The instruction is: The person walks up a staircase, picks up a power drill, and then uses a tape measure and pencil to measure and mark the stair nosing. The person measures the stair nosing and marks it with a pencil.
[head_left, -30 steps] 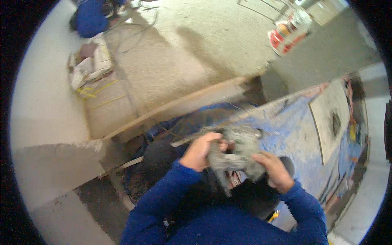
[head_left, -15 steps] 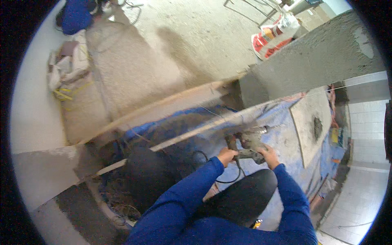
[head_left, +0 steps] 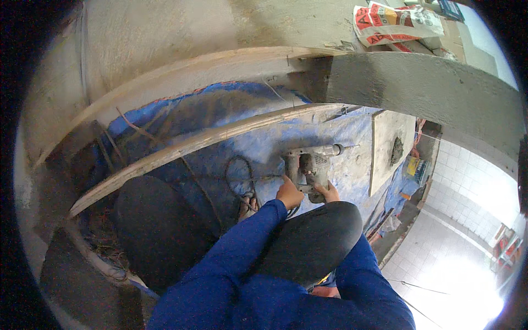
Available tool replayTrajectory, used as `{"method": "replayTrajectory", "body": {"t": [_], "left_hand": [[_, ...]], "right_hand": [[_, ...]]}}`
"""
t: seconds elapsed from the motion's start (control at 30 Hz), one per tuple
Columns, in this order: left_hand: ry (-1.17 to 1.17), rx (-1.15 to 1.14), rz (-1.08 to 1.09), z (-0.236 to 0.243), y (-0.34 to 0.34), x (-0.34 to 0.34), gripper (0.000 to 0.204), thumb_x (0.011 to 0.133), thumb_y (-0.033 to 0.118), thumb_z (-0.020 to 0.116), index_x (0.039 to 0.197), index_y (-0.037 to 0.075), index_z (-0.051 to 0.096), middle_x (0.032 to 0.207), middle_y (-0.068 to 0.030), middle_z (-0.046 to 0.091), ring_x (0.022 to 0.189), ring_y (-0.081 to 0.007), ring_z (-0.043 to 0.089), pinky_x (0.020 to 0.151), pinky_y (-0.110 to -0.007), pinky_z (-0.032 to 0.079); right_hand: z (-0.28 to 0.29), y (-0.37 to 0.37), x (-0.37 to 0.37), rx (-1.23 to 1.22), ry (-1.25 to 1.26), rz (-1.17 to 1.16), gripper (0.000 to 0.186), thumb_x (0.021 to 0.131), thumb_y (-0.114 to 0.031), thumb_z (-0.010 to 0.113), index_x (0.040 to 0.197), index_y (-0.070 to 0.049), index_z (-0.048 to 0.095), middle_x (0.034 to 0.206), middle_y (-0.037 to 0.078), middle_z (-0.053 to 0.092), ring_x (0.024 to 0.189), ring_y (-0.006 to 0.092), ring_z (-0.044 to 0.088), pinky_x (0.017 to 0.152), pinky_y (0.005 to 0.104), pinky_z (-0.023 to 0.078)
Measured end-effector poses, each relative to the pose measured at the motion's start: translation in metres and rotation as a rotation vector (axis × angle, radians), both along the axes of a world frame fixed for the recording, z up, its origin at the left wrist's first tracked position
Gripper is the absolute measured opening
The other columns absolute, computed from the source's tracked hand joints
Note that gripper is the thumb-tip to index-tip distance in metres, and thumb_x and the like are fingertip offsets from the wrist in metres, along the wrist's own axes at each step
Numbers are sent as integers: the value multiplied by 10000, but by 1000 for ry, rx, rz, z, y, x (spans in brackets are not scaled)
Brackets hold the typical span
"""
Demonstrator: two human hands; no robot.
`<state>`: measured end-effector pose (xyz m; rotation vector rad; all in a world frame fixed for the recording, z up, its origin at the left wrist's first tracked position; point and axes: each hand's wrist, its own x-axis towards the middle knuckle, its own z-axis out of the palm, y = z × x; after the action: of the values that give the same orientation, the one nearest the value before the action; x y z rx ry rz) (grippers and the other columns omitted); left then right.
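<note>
A grey rotary hammer drill [head_left: 312, 165] is held in front of my knees, its chuck and thin bit pointing right. My left hand [head_left: 290, 193] is closed on the drill's rear handle. My right hand [head_left: 330, 192] grips the lower part of its body near my right knee, with some fingers hidden. The black power cord [head_left: 237, 159] loops to the left of the drill. Beneath it spreads a dusty blue tarp [head_left: 264, 137].
A long wooden batten [head_left: 203, 144] runs diagonally beyond my knees. At the right, a board [head_left: 388, 137] carries a dark lump of mortar. Behind stands a grey rendered low wall [head_left: 418, 82], with a red and white bag [head_left: 396, 25] past it. Thin rods [head_left: 137, 126] stick out at left.
My view has shifted, bringing the low wall and bag higher in the picture. The drill shows more sharply and side-on, still in both hands.
</note>
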<state>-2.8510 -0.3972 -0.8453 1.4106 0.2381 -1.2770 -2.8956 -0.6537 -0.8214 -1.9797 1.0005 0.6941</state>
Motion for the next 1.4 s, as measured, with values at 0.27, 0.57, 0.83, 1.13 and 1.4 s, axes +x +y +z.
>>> {"method": "replayTrajectory", "body": {"t": [0.27,0.57,0.83,1.13,1.4], "left_hand": [[-74,-75,-193,-13,-10,-13,823,821,210,698,1487,-117,341,1227,-328,657,1129,-440,667,962,-454,547],[-561,-281,-266,-48,-4,18,456,871,423,638,939,-17,734,928,-284,700,893,-407,698,777,-486,511],[-548,-284,203,44,115,122,323,954,269,635,1093,-8,721,925,-132,755,821,-213,702,766,-356,533],[-357,-164,266,110,238,156,411,953,201,679,1273,-52,625,1089,-102,730,966,-189,701,810,-330,570],[-618,-208,278,123,240,162,415,914,249,732,1201,-47,682,983,-110,757,883,-177,714,794,-310,560]], "right_hand": [[-41,-57,-24,-172,171,47,689,834,-289,839,1420,-71,551,1243,193,666,1074,267,691,903,415,574],[57,6,-59,-155,38,54,560,970,-401,637,1398,-44,575,1206,150,682,1102,259,676,938,387,553],[199,151,-178,209,-90,-186,504,1087,-418,447,1356,-22,602,1177,98,687,1062,212,672,884,359,558],[212,205,-126,-131,-313,31,474,972,-312,673,1325,-18,558,1153,81,650,1062,179,606,929,334,485],[223,202,-72,-22,-145,164,583,937,-448,705,1277,12,598,1071,164,694,978,233,655,859,377,509]]}}
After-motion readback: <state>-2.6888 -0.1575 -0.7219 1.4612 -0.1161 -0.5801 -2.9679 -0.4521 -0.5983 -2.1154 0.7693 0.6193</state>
